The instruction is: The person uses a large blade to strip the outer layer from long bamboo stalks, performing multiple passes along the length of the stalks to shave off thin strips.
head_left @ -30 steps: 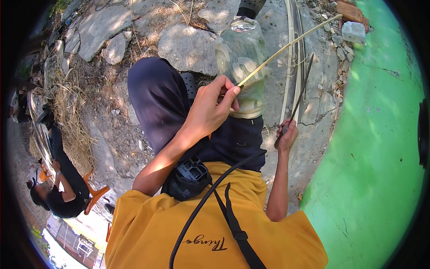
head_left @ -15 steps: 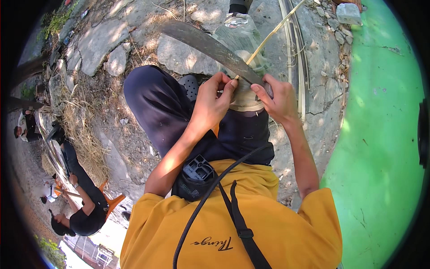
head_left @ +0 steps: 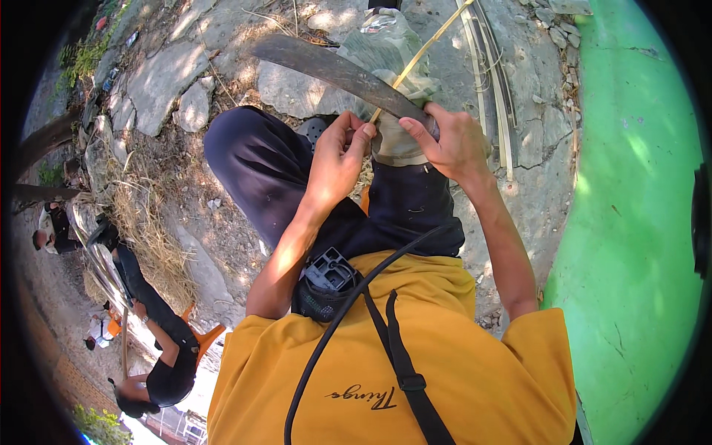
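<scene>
My right hand (head_left: pixel 456 148) is closed around the base of a machete, its thumb lying against the flat of the dark blade (head_left: pixel 326 67). The blade points away to the upper left. With the fingertips of my left hand (head_left: pixel 340 159) I pinch the near end of a thin, pale bamboo strip (head_left: pixel 423 53). From there the strip passes by the blade and runs up toward the far right. Under the right hand, a grey-beige cloth (head_left: pixel 397 141) covers my right knee. The machete's handle is hidden by my right hand.
Long split strips (head_left: pixel 491 81) lie on the cracked stone ground to the right, beside a green surface (head_left: pixel 630 193). A crumpled clear plastic bag (head_left: pixel 386 48) sits just beyond the blade. Dry straw (head_left: pixel 152 237) lies at left, near a seated co-worker (head_left: pixel 167 348) holding a stick.
The whole view has shifted slightly. Both hands, the machete and the strip appear a little farther left and up, with the grips unchanged. The co-worker's stick has changed its angle.
</scene>
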`<state>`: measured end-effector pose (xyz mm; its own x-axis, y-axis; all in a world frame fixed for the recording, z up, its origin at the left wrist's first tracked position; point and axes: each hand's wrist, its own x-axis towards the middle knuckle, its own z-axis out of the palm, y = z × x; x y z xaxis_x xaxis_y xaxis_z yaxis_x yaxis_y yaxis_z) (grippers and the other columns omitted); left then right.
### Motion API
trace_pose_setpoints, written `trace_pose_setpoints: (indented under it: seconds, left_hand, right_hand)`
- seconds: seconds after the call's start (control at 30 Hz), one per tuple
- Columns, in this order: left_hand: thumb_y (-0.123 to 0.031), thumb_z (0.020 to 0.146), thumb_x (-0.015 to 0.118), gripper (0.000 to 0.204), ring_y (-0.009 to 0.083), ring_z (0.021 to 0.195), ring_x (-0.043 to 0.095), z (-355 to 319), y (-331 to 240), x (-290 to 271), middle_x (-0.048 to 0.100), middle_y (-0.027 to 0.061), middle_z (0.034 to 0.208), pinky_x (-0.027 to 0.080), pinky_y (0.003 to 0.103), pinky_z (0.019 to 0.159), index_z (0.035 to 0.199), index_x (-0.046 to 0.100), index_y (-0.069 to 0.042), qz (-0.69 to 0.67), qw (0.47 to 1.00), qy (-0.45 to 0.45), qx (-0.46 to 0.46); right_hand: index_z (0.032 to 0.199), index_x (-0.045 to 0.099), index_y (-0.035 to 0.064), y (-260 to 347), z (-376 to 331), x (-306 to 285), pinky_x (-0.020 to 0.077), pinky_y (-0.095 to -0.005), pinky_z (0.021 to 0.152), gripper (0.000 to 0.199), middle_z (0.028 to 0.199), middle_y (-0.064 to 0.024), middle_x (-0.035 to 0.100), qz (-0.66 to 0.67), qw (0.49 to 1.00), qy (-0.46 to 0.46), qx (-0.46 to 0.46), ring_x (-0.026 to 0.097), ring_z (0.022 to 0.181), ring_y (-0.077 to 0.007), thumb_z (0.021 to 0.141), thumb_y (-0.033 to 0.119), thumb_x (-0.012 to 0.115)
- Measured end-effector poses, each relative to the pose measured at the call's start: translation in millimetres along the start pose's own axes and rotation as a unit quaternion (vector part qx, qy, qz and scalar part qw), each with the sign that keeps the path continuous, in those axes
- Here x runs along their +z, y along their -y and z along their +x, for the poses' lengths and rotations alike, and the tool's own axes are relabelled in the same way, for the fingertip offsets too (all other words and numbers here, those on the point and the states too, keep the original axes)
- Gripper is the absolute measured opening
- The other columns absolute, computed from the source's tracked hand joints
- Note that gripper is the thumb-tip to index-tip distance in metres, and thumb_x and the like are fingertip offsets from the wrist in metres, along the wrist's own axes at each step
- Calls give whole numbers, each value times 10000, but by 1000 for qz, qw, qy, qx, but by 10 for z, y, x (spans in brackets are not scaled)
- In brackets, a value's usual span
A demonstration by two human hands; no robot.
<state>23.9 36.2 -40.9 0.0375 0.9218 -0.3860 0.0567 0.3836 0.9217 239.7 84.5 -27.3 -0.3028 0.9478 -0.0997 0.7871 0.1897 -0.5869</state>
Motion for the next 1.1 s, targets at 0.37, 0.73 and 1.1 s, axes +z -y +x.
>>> trace_pose_setpoints:
  seconds: [0.37, 0.73, 1.1]
  left_hand:
    - [-140, 1046, 576, 171, 85, 593, 450, -39, -34, 87, 544, 41, 666, 364, 301, 553, 970, 585, 13, 81, 995, -38, 33]
    - [-113, 1030, 574, 130, 186, 563, 483, -138, -197, 70, 539, 160, 660, 411, 359, 567, 999, 594, 12, 205, 976, -42, 56]
    - [-116, 1041, 570, 139, 165, 576, 406, -365, -245, -44, 489, 142, 641, 390, 346, 561, 980, 577, 8, 225, 971, -41, 65]
  right_hand:
    - [793, 658, 35, 23, -21, 106, 519, -495, 553, 678, 593, -196, 632, 16, 1000, -21, 16, 681, 596, -409, 928, 698, 607]
    - [776, 650, 33, -32, -75, 195, 517, -486, 544, 661, 568, -184, 619, 24, 997, -74, -7, 670, 580, -411, 935, 674, 619]
    - [763, 650, 35, -69, -38, 164, 493, -478, 523, 626, 538, -171, 595, 56, 996, -75, 11, 649, 547, -401, 936, 636, 649]
